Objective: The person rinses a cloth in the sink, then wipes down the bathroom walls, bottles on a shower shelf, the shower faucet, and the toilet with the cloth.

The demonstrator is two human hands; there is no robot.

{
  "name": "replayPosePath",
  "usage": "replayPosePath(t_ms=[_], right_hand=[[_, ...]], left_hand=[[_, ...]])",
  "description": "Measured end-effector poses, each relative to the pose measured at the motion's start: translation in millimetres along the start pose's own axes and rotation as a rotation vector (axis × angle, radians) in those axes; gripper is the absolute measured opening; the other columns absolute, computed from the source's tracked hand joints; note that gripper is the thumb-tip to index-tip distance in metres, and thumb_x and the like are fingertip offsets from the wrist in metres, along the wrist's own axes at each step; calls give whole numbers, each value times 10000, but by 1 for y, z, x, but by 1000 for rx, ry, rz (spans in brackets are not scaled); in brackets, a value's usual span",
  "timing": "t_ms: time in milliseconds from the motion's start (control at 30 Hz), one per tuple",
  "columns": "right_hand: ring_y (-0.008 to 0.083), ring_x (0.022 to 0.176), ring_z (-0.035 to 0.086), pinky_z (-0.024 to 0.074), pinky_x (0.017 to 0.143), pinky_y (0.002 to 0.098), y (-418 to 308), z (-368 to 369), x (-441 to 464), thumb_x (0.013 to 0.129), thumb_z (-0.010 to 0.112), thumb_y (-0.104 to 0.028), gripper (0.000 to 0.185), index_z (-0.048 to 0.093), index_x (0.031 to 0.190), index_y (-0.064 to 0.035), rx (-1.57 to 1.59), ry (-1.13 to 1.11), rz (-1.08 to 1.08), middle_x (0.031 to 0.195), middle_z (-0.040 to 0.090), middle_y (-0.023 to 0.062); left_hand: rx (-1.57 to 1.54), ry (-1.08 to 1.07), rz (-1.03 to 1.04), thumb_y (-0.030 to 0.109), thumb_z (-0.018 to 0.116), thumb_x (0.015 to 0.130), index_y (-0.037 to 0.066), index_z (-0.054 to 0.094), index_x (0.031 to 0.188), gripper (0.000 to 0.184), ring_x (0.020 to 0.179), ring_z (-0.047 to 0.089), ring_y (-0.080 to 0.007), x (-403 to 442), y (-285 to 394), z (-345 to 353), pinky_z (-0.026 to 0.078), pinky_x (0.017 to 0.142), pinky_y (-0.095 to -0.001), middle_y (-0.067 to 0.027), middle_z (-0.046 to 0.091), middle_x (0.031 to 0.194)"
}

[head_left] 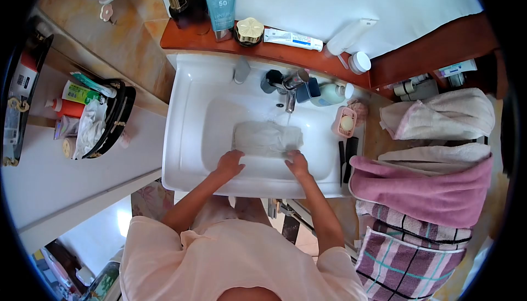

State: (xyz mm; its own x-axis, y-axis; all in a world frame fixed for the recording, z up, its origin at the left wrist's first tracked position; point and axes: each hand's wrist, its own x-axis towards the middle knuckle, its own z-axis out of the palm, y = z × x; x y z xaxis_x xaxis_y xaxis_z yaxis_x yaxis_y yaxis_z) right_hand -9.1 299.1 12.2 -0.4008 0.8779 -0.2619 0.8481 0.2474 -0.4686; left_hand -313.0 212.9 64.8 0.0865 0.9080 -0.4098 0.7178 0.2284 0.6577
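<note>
A pale wet cloth (267, 139) lies spread in the basin of the white sink (184, 136), below the faucet (291, 100), from which a thin stream of water runs. My left hand (230, 162) is at the cloth's lower left corner, its fingers closed on the edge. At the lower right corner my right hand (297, 164) has its fingers closed on the cloth too.
A red-brown shelf (192, 38) behind the sink holds bottles, a blue tube (221, 7) and a jar. Right of the basin are a pink soap dish (345, 122), black combs (352, 155) and hanging towels (422, 191). Wall baskets (118, 120) hang at the left.
</note>
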Motion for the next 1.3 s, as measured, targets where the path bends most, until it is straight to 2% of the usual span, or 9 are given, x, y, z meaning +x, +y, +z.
replayPosePath(t_ms=[200, 333, 433, 600, 700, 833, 1000, 1200, 1300], right_hand=[[346, 1104, 543, 449, 948, 405, -60, 44, 46, 677, 750, -129, 605, 521, 1232, -56, -242, 109, -358, 1186, 580, 165], [376, 1118, 539, 442, 956, 428, -64, 64, 72, 714, 716, -124, 678, 428, 1325, -62, -504, 315, -240, 1167, 591, 188], [342, 1072, 584, 465, 901, 422, -69, 75, 80, 770, 667, -117, 611, 427, 1329, -63, -370, 27, -38, 1134, 608, 191], [255, 761, 638, 483, 641, 347, -106, 38, 41, 858, 606, -88, 356, 541, 1206, -60, 311, 49, -38, 917, 656, 160], [232, 618, 586, 445, 543, 311, -163, -2, 10, 877, 617, -107, 184, 623, 1048, -38, 518, 126, -161, 791, 639, 140], [329, 653, 601, 479, 602, 370, -213, -38, -14, 862, 650, -151, 142, 650, 846, -10, 512, 129, -202, 786, 643, 162], [258, 551, 541, 428, 549, 366, -190, -8, 25, 887, 630, -179, 250, 617, 718, 6, 524, 349, 5, 624, 574, 159], [63, 651, 427, 393, 599, 233, -59, 40, 79, 923, 608, -219, 288, 632, 757, 15, 712, 264, 361, 667, 545, -36], [121, 736, 537, 452, 711, 271, -26, 62, 83, 893, 640, -272, 293, 620, 911, 19, 836, 338, 426, 772, 602, 30]], left_hand=[[-133, 130, 106, 261, 723, 760, 60, 599, 1134, 442, 1021, 597, -293, 1, -18, 44, 487, 882, -369, -112, 633, 1083], [-803, -5, -254, 339, 714, 800, 78, 512, 1258, 565, 968, 606, -254, 11, -26, 66, 517, 801, -368, -90, 634, 1059], [-1190, 18, -646, 399, 694, 824, 95, 401, 1356, 679, 1012, 576, -245, 14, -3, 54, 508, 813, -409, -83, 599, 1111], [-1752, -12, -1073, 441, 672, 846, 77, 311, 1426, 774, 1138, 509, -248, 30, 16, 30, 464, 928, -435, -118, 489, 1291], [-2038, -123, -544, 519, 538, 910, 64, 421, 1358, 650, 1143, 526, -224, 41, 10, 35, 481, 926, -385, -108, 542, 1230], [-1608, 39, 22, 488, 454, 963, 55, 515, 1232, 513, 1060, 570, -199, 37, 29, 22, 481, 908, -361, -86, 584, 1134], [-2404, -68, -325, 393, 473, 983, 46, 571, 1085, 375, 914, 611, -206, 54, 47, 36, 500, 819, -343, -88, 630, 963], [-1808, 359, -716, 364, 580, 933, 58, 548, 1063, 334, 876, 603, -225, 102, 26, 89, 519, 734, -381, -77, 604, 983], [-1626, 321, -840, 389, 635, 885, 118, 407, 1280, 531, 961, 561, -238, 100, -2, 78, 493, 767, -479, -78, 554, 1124]])
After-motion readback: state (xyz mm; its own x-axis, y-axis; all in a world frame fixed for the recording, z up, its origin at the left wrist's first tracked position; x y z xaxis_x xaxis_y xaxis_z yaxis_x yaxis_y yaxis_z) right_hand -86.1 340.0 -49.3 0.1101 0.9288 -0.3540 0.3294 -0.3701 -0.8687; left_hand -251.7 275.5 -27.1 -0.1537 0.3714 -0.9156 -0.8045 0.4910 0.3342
